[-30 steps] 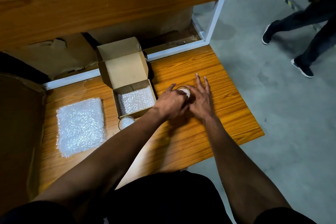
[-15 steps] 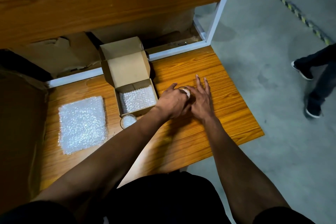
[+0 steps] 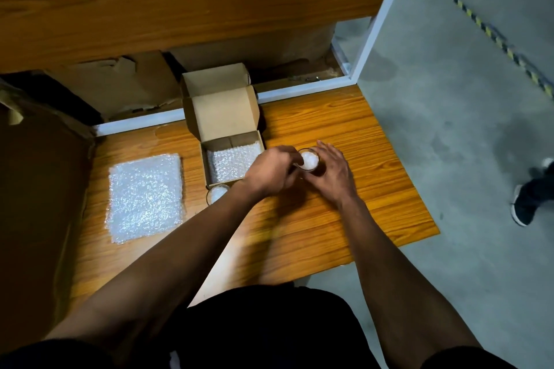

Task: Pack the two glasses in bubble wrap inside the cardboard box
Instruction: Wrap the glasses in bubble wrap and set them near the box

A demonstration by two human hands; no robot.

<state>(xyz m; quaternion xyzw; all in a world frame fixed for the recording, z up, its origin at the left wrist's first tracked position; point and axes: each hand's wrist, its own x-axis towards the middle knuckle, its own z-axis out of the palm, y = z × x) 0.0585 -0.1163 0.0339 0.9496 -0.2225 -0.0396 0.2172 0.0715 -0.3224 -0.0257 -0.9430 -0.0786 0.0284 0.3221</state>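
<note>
Fingers (image 3: 295,159) of both hands around glass (image 3: 309,160)

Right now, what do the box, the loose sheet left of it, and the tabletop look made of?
Box: plain brown cardboard, matte, with folded flaps. Sheet: clear bubble wrap, its small bumps glinting white. Tabletop: orange-brown wood grain with a slight sheen, possibly laminate rather than solid wood.

Bare forearms, black top (image 3: 254,323), short black sleeves.
</note>
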